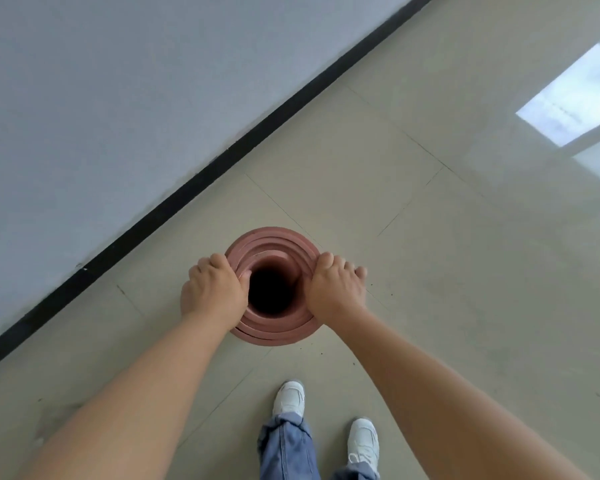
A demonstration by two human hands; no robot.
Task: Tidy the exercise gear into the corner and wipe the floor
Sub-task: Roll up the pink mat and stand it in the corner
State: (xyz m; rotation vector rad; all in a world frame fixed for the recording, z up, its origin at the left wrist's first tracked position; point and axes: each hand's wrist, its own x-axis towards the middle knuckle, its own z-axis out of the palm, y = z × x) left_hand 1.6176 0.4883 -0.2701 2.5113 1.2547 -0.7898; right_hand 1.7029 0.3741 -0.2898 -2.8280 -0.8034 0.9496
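Upright rolled pink foam exercise mat [274, 244], light and springy; left hand [213, 289] and right hand [336, 289] grasp opposite rim edges.

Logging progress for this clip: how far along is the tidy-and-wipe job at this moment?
Done: the pink exercise mat is already rolled and stands on end near the black baseboard. In hand: the left hand and right hand grip its top edge on either side. Left: no corner is in view, so stowing looks unfinished, and dark specks on the tile floor suggest wiping remains; no cloth shows.
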